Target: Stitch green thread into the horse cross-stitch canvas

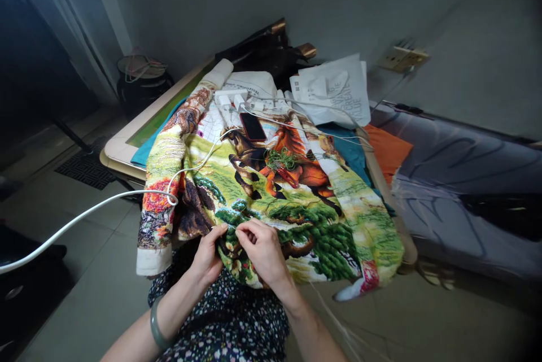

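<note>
Both bare forearms (175, 308) angle inward; the left grip (209, 252) lies thumb uppermost, the right grip (260, 249) pinching thumb to forefinger.

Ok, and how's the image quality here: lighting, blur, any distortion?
Head view: the embroidered cloth is well lit and fairly sharp, while the far left sinks toward black; head view: the wall socket looks smeared; head view: the outer areas seem stretched, perhaps by a wide lens; head view: detail at the fingers of the right hand is too small to read.

The colourful embroidered cloth (266, 204), patterned with horses and greenery, lies spread across the desk (116, 150), both sides rolled.
</note>
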### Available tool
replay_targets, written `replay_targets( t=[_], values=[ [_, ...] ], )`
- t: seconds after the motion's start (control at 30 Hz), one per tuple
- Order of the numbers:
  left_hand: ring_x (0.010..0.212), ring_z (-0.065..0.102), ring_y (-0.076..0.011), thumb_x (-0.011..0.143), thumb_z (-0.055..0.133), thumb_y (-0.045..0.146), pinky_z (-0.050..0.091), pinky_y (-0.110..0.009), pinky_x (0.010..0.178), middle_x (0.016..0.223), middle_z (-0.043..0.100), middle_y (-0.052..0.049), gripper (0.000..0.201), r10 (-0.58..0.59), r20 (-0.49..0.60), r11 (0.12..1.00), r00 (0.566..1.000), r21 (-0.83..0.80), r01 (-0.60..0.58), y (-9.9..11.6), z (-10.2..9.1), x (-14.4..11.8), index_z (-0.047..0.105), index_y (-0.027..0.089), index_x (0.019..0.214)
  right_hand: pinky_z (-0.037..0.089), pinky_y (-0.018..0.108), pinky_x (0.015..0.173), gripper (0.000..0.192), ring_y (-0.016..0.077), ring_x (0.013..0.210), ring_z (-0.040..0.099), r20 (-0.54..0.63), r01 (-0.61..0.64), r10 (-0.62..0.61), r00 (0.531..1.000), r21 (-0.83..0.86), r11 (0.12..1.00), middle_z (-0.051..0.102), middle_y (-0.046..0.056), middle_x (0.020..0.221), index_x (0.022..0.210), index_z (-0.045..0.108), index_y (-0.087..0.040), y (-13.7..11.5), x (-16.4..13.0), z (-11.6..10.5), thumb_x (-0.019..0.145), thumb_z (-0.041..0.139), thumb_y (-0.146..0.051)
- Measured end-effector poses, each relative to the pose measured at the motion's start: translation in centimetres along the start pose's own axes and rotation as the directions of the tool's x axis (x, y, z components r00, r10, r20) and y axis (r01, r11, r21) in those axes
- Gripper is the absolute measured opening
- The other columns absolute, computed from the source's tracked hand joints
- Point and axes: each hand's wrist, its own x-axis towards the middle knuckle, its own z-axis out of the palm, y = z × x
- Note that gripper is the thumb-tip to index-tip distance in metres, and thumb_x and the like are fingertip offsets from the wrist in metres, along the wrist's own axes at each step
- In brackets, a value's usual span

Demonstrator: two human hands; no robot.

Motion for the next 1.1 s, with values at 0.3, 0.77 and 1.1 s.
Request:
replay_targets(
  t=[0.3,0.77,1.1],
  values=[
    [0.052,0.054,-0.0087,0.052,0.083,0.015,0.047,-0.023,0.056,0.055,0.063,0.003,0.020,0.000,0.001,1.000,1.000,-0.004,0.000,0.1,0.3,-0.3,0.065,0.014,0.060,0.033,0.024,0.055,0.022,0.0123,0.056,0.048,-0.034,0.003,-0.004,0.999,-0.026,1.000,0.053,-0.002,0.060,0.064,0.060,-0.018,0.0,-0.1,0.3,0.086,0.056,-0.015],
    [0.052,0.055,-0.0094,0.054,0.081,0.013,0.048,-0.023,0.056,0.056,0.064,0.003,0.017,-0.012,-0.003,1.000,1.000,-0.004,0.012,0.1,0.3,-0.4,0.065,0.014,0.061,0.031,0.023,0.052,0.026,0.0096,0.048,0.037,-0.122,-0.024,0.029,0.992,0.045,0.999,0.044,-0.005,0.051,0.061,0.061,-0.017,0.1,-1.0,-0.3,0.086,0.056,-0.023],
    [0.051,0.054,-0.0087,0.054,0.082,0.015,0.046,-0.023,0.054,0.055,0.062,0.004,0.019,-0.002,0.004,1.000,1.000,0.004,0.002,0.0,0.1,-0.1,0.064,0.014,0.060,0.031,0.023,0.052,0.027,0.0099,0.049,0.042,-0.108,0.000,-0.003,0.994,-0.024,1.000,0.052,-0.003,0.053,0.060,0.060,-0.018,-0.4,-0.5,0.1,0.087,0.055,-0.020]
  ],
)
